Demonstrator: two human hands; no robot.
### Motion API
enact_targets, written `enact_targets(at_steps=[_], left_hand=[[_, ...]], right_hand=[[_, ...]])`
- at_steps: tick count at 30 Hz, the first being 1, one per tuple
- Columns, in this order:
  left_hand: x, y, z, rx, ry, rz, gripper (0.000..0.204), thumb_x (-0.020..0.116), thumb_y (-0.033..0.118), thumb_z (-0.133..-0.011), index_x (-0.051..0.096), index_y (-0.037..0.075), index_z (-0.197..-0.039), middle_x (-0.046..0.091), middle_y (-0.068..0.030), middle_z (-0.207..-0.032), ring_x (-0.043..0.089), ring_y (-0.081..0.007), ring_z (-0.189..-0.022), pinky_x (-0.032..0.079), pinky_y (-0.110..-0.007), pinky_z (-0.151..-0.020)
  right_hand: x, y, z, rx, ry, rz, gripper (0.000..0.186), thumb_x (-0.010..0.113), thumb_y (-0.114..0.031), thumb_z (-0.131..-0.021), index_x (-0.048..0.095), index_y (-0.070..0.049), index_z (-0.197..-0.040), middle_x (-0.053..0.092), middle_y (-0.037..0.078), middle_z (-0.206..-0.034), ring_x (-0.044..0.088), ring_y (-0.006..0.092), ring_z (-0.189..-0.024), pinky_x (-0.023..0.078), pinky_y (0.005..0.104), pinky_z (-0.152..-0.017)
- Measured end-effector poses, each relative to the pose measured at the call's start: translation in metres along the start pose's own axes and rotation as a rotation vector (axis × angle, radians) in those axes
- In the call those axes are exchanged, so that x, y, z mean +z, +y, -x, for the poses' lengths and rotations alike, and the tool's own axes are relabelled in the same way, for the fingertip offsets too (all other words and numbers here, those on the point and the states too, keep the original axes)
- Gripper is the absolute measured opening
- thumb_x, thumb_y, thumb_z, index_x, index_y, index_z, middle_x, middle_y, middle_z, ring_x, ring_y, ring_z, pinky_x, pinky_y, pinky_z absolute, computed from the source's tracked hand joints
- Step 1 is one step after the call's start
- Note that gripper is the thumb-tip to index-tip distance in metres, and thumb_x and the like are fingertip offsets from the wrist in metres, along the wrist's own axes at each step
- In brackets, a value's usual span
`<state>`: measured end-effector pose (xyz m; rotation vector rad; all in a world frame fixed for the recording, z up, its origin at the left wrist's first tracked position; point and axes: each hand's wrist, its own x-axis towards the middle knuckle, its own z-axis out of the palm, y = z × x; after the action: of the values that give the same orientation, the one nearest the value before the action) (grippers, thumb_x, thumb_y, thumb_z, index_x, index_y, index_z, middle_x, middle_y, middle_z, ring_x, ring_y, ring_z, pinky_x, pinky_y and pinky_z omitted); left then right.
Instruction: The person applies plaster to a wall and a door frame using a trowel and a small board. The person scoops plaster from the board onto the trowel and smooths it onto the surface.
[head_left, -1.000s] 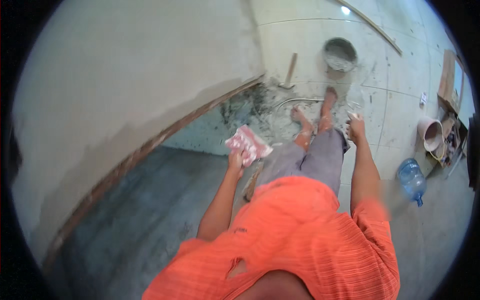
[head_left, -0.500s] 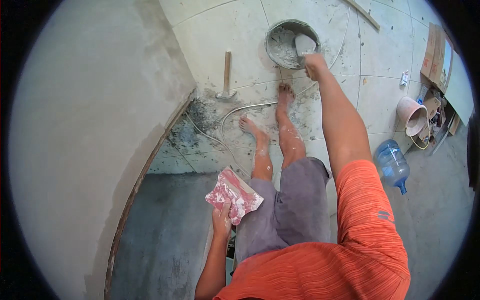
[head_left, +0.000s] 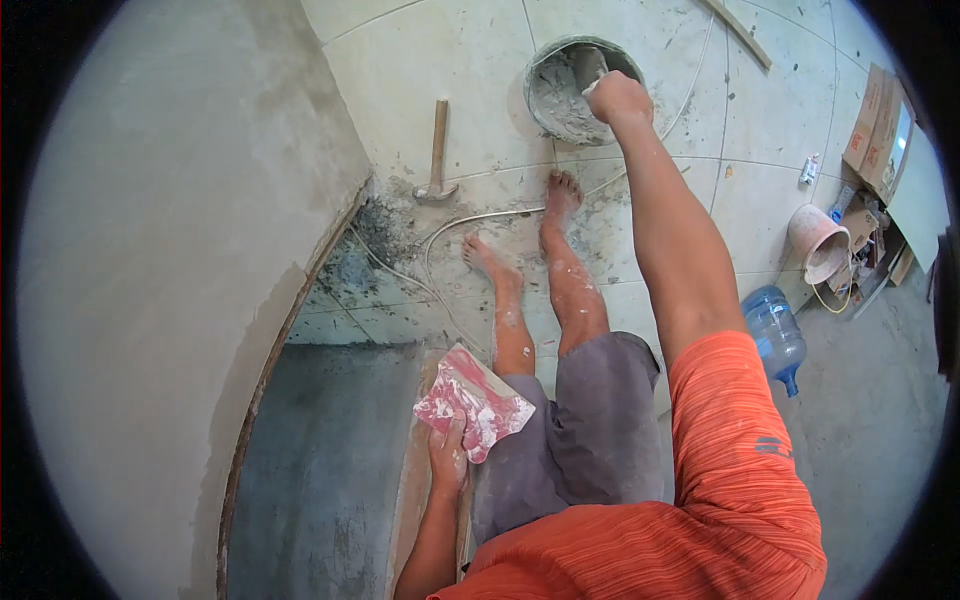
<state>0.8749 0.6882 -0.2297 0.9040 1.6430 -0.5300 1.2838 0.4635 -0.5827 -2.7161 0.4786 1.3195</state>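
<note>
My left hand (head_left: 448,450) grips a pink, plaster-smeared flat board (head_left: 475,405) in front of my grey shorts. My right hand (head_left: 620,100) reaches forward over a round bucket (head_left: 560,105) of grey mortar, closed on the handle of a metal trowel (head_left: 590,62) whose blade is inside it. A wooden-handled hammer (head_left: 439,150) lies on the tiles left of the bucket.
A rough-edged plastered wall (head_left: 170,250) fills the left. Cables (head_left: 478,214) cross the tiled floor (head_left: 750,200) by my bare feet. At right are a blue water jug (head_left: 775,330), pale bucket (head_left: 820,240) and cardboard (head_left: 870,130); a wooden strip (head_left: 742,32) lies farther forward.
My right arm has stretched forward, bringing the trowel into the mortar bucket; since half a second ago it has reached slightly farther in. The pink board has shifted down with my left hand.
</note>
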Motion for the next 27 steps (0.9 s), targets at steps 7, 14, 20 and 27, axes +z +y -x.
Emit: enact_targets(at_steps=[7,14,20,27], left_hand=[[0.032,0.016,-0.019,0.036,-0.05,0.026,0.031,0.062,0.017,-0.104,0.061,0.0,-0.129,0.064,-0.0035,-0.121,0.062,-0.013,-0.109,0.049,-0.03,-0.095],[0.12,0.099,-0.067,0.035,-0.303,0.164,0.044,0.06,0.017,-0.102,0.048,0.001,-0.141,0.065,-0.0106,-0.125,0.068,-0.0218,-0.11,0.059,-0.041,-0.093],[0.205,0.15,-0.089,0.007,-0.593,0.155,0.042,0.06,0.016,-0.1,0.052,0.001,-0.138,0.069,-0.012,-0.12,0.072,-0.0218,-0.103,0.065,-0.038,-0.08],[0.256,0.186,-0.083,0.024,-0.78,0.181,0.034,0.059,0.01,-0.1,0.055,-0.004,-0.131,0.069,-0.0154,-0.116,0.074,-0.0231,-0.097,0.065,-0.039,-0.083]], right_hand=[[0.001,0.044,0.029,-0.326,-0.064,0.08,0.033,0.061,-0.028,-0.093,0.077,-0.009,-0.114,0.073,0.019,-0.116,0.07,0.0366,-0.111,0.055,0.0452,-0.095],[0.024,0.151,0.092,-0.35,-0.056,-0.621,0.048,0.07,-0.041,-0.092,0.071,-0.005,-0.123,0.073,0.019,-0.118,0.07,0.0346,-0.109,0.052,0.0404,-0.095],[0.025,0.169,0.208,-0.463,0.333,-0.658,0.04,0.079,-0.018,-0.085,0.07,-0.002,-0.121,0.071,0.021,-0.114,0.068,0.0369,-0.106,0.052,0.0412,-0.093],[0.048,0.164,0.252,-0.488,0.404,-0.756,0.035,0.078,-0.005,-0.079,0.072,0.0,-0.113,0.066,0.018,-0.109,0.064,0.0373,-0.098,0.051,0.0436,-0.089]])
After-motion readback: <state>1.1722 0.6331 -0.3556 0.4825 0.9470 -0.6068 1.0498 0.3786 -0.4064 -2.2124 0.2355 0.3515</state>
